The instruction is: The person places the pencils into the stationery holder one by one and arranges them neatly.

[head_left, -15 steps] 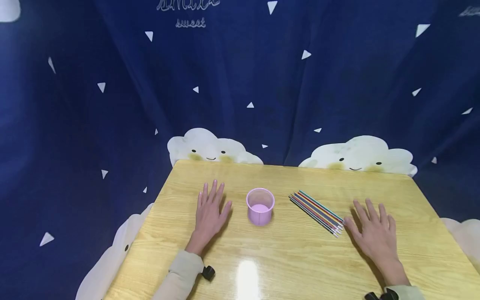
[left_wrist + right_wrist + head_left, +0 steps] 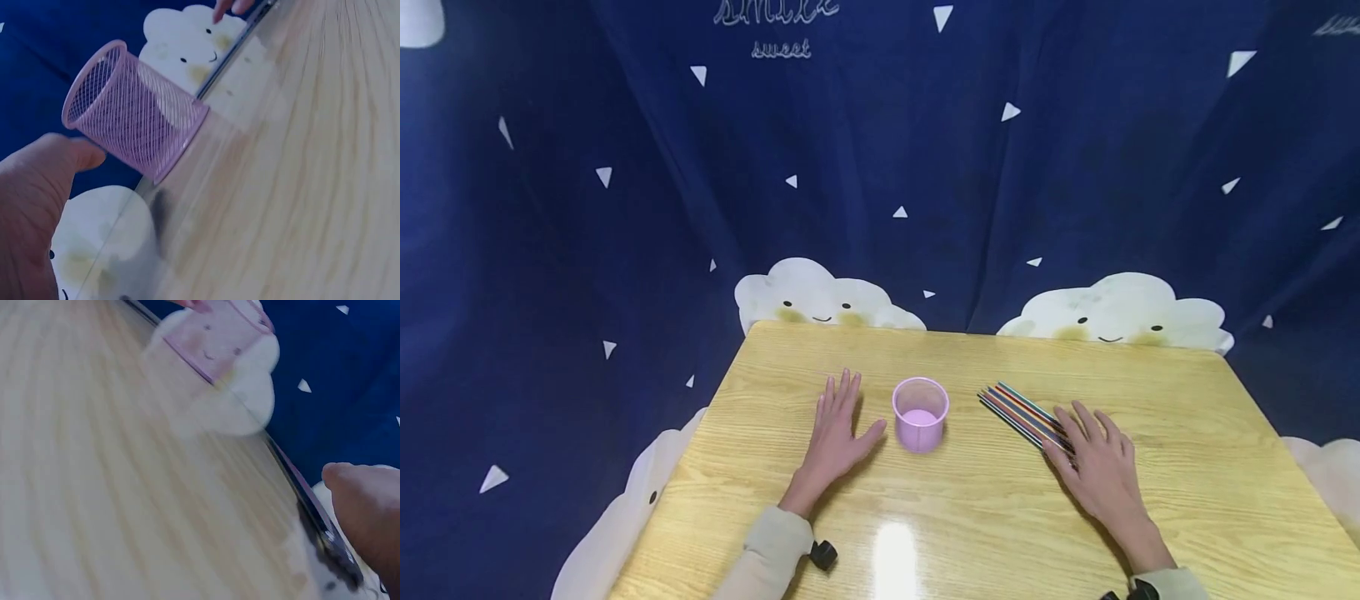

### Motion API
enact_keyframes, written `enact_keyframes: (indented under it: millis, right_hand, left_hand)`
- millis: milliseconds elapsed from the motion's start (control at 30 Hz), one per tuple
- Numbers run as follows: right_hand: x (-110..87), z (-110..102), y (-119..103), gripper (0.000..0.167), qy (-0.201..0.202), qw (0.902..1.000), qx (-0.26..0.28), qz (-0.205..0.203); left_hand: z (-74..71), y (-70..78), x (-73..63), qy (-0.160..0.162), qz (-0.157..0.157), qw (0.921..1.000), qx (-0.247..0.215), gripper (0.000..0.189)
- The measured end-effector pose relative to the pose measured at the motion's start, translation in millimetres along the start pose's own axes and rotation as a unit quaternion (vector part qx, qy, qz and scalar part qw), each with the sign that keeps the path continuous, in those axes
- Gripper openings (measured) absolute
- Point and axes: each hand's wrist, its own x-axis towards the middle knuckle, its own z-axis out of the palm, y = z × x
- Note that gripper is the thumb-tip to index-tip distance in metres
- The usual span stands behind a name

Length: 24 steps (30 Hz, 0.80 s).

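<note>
Left hand (image 2: pixel 833 442) at 9 o'clock from cup (image 2: pixel 919 433), fingers straight, released. Right hand (image 2: pixel 1101 473) at 4 o'clock end of pencils (image 2: pixel 1021 415), fingers loose, contact unclear.

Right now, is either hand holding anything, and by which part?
Nothing appears held: left hand open beside the pink cylindrical mesh cup, right hand over the near ends of thin multicoloured sticks.

Desk (image 2: pixel 1000 533): 1. Cup (image 2: pixel 919 438): 1. Left hand (image 2: pixel 837 437) plus right hand (image 2: pixel 1103 479): 2. Sleeves (image 2: pixel 771 543): 2. Clouds (image 2: pixel 808 287) round the desk: 4, on 1 curtain (image 2: pixel 850 125). Sticks (image 2: pixel 1018 415): several, side by side; can't get an exact number from where I stand, right hand covers their near ends.
</note>
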Motion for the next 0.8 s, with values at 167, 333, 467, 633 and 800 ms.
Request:
enact_keyframes:
  millis: [167, 333, 467, 633, 800]
  right_hand:
    - [5.7, 14, -23, 0.055, -0.002, 0.9990, 0.009, -0.043]
    - [13.1, 28, -39, 0.045, 0.011, 0.9957, 0.005, -0.092]
    - [21.2, 36, -49, 0.042, 0.012, 0.9920, -0.005, -0.125]
    - [27.7, 44, -57, 0.041, 0.005, 0.9901, -0.033, -0.136]
    - [30.7, 47, -62, 0.041, -0.002, 0.9873, -0.062, -0.146]
  left_hand:
    - [5.8, 13.9, -1.9, -0.031, 0.019, 0.9957, -0.085, 0.115]
    - [16.5, 27.6, 1.8, -0.056, 0.020, 0.9870, -0.150, 0.127]
    - [22.8, 38.5, 9.0, -0.055, 0.010, 0.9774, -0.204, 0.128]
    - [29.5, 44.9, 18.2, -0.039, 0.007, 0.9657, -0.256, 0.125]
    - [35.5, 45.3, 23.4, -0.027, 0.021, 0.9525, -0.303, 0.117]
